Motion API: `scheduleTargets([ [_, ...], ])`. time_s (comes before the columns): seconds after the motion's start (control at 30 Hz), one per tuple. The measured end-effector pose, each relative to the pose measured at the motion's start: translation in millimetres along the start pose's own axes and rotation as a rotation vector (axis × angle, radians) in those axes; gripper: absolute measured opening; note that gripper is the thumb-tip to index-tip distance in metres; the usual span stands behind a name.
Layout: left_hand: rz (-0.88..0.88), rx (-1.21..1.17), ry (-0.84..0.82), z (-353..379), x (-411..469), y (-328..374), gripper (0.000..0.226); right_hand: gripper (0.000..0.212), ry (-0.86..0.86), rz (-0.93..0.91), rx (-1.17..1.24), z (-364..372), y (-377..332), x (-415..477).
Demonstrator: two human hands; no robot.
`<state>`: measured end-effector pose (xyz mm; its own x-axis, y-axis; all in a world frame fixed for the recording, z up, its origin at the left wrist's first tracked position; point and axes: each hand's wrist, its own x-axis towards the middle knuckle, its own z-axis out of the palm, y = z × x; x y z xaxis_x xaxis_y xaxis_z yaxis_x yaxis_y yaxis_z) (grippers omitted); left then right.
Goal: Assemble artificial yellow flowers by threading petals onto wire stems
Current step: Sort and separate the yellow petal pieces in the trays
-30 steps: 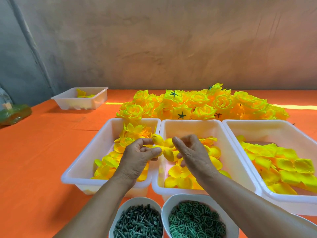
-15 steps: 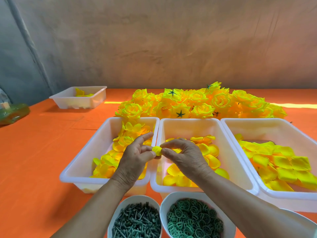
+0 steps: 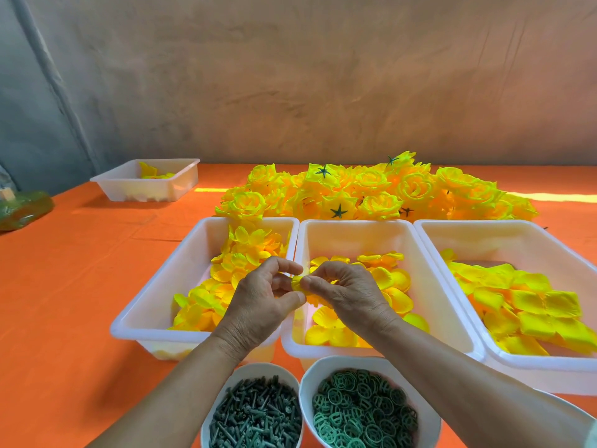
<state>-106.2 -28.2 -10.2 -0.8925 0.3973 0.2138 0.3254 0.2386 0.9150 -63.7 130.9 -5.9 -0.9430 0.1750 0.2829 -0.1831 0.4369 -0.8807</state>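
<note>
Over the left rim of the middle tray [image 3: 355,223], my left hand [image 3: 258,307] and right hand [image 3: 350,295] both pinch one small yellow petal [image 3: 296,282] in curled fingertips. It is thin, soft fabric rolled into a bud. I judge the core is being shaped; next it needs a stiff green peg [image 3: 255,412] from the bowl [image 3: 258,366] just nearer than that tray.

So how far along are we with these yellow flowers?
Done: a pile of finished flowers lies behind the trays. In hand: the left hand and right hand pinch one small petal piece between them, above where the left tray meets the middle tray. Left: loose petals lie in all three trays, and the green pegs and green rings look plentiful, so probably many to go.
</note>
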Motion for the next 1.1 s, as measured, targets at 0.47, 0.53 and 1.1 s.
scheduleTargets([
  [0.47,0.035,-0.015,0.022,0.4,1.1,-1.0,0.034,0.026,-0.017,-0.006,-0.091,0.6,4.9,2.5],
  [0.53,0.038,-0.022,0.033,0.7,0.8,0.4,0.036,0.03,-0.009,0.005,-0.103,1.1,5.6,3.2],
  [1.1,0.1,0.003,0.114,1.6,-0.4,7.4,0.055,0.031,0.167,0.151,-0.089,1.2,8.3,8.0],
])
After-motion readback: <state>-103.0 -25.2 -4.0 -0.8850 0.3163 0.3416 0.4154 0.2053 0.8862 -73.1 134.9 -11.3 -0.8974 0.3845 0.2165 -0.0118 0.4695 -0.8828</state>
